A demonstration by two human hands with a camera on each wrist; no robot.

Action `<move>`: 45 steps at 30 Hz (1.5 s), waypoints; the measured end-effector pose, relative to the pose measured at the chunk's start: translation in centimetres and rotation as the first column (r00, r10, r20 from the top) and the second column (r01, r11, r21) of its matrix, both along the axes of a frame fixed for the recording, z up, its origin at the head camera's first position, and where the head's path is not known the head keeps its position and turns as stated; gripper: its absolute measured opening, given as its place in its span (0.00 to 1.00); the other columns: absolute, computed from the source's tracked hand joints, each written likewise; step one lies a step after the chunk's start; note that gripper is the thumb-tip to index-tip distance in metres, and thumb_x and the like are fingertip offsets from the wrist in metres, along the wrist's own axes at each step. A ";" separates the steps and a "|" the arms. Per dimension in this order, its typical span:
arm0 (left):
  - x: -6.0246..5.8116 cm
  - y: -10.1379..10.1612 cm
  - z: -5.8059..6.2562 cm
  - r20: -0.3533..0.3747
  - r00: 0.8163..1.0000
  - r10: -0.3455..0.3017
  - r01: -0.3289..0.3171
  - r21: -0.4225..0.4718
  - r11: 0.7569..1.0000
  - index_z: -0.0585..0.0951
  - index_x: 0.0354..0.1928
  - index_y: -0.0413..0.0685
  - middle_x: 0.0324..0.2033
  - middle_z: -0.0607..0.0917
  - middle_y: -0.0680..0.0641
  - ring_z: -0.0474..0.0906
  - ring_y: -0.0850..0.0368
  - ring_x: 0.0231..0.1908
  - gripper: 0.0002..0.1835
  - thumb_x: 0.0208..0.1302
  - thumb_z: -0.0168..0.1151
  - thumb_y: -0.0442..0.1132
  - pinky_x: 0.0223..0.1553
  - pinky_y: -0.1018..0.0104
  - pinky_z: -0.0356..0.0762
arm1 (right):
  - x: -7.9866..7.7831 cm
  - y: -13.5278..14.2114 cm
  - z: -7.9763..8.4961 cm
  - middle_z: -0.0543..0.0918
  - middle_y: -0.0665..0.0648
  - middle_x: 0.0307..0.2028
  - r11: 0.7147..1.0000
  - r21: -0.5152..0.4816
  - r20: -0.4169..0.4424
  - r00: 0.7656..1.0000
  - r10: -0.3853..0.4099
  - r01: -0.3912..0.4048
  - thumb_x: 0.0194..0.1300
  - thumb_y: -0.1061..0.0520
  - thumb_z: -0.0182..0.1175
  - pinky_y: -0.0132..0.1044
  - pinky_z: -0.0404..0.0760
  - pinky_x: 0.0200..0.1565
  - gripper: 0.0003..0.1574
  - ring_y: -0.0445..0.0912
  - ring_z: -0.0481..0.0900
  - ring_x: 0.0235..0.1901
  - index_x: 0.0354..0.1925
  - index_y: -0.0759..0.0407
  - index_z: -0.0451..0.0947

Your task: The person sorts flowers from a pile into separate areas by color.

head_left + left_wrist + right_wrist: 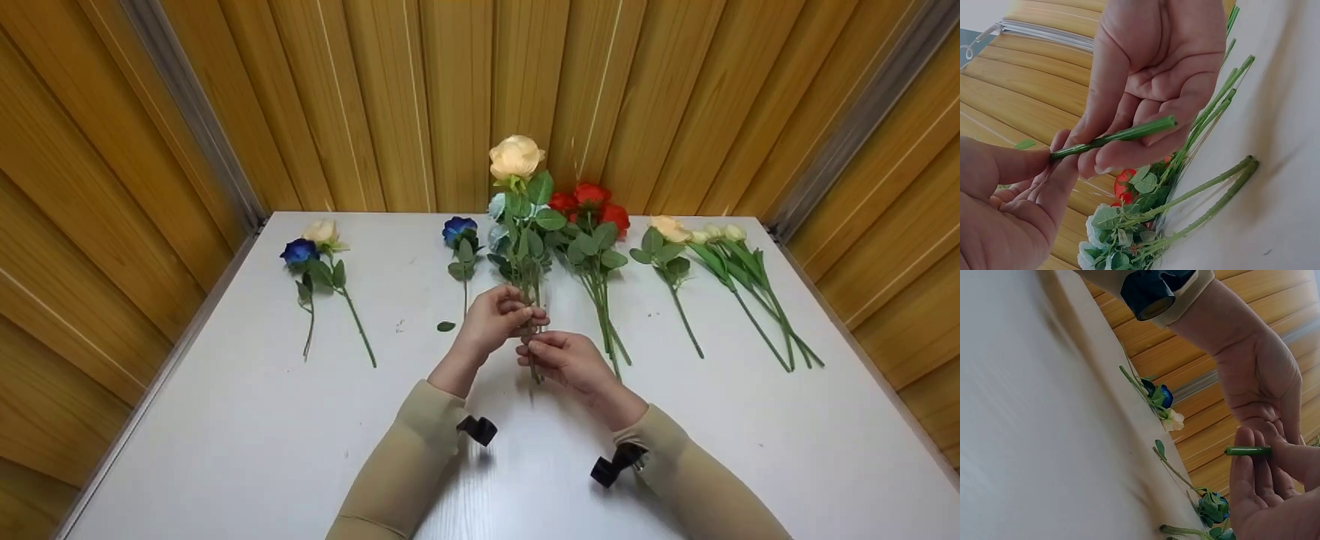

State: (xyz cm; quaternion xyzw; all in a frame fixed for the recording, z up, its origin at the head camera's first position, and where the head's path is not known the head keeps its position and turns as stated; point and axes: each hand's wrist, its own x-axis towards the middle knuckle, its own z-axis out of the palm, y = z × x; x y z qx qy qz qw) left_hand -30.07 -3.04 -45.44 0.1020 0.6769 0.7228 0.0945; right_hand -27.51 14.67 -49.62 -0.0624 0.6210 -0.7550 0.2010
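Note:
A peach rose [516,157] stands upright in front of me, its green leaves [550,219] below the bloom. My left hand [496,321] pinches its stem between thumb and fingers. Lower down, my right hand [574,361] pinches the same stem close to its cut end. In the left wrist view the green stem [1145,128] passes from the left hand [1010,208] to the right hand [1157,62]. The right wrist view shows the stem's end [1247,450] poking out past the right hand's fingers. Light blue flowers [497,238] lie behind, partly hidden by leaves.
Red roses [592,196] lie right of the hands, then another peach rose [670,229] and white tulips [735,233]. To the left are a blue rose [459,229], a loose leaf [446,326], and a second blue rose [299,251] beside a cream rose [322,232]. Wooden panels enclose the white table [247,435].

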 end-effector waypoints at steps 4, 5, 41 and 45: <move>0.1 0.0 0.1 0.001 1.000 -0.001 0.001 -0.016 1.000 0.76 0.51 0.32 0.46 0.90 0.32 0.91 0.44 0.47 0.08 0.73 0.58 0.26 0.48 0.59 0.89 | 0.0 0.0 -0.1 0.91 0.50 0.36 1.000 -0.001 -0.018 1.000 -0.006 0.006 0.75 0.64 0.58 0.32 0.88 0.50 0.10 0.41 0.90 0.38 0.49 0.68 0.82; 0.1 0.0 0.1 -0.002 1.000 -0.001 0.001 -0.021 1.000 0.76 0.51 0.32 0.46 0.90 0.32 0.91 0.44 0.47 0.08 0.73 0.58 0.26 0.48 0.59 0.89 | 0.0 0.0 -0.1 0.91 0.50 0.36 1.000 -0.002 -0.023 1.000 -0.001 0.001 0.75 0.64 0.58 0.32 0.88 0.50 0.08 0.41 0.90 0.38 0.48 0.67 0.82; -4.2 -12.7 -1.3 0.070 0.819 0.570 -0.541 -0.237 0.807 0.77 0.64 0.30 0.58 0.83 0.31 0.82 0.41 0.58 0.21 0.74 0.59 0.35 0.61 0.55 0.82 | -4.2 8.1 2.4 0.90 0.43 0.35 0.912 0.252 -0.258 0.930 -0.260 0.325 0.77 0.60 0.57 0.31 0.88 0.47 0.22 0.37 0.89 0.37 0.60 0.77 0.73; -4.2 -15.1 -2.0 0.046 0.762 0.646 -0.609 -0.288 0.739 0.75 0.65 0.29 0.59 0.81 0.29 0.79 0.39 0.61 0.22 0.75 0.58 0.35 0.64 0.52 0.78 | -4.7 10.0 2.4 0.90 0.42 0.35 0.893 0.280 -0.261 0.923 -0.283 0.352 0.78 0.60 0.56 0.30 0.87 0.49 0.25 0.35 0.89 0.37 0.63 0.78 0.71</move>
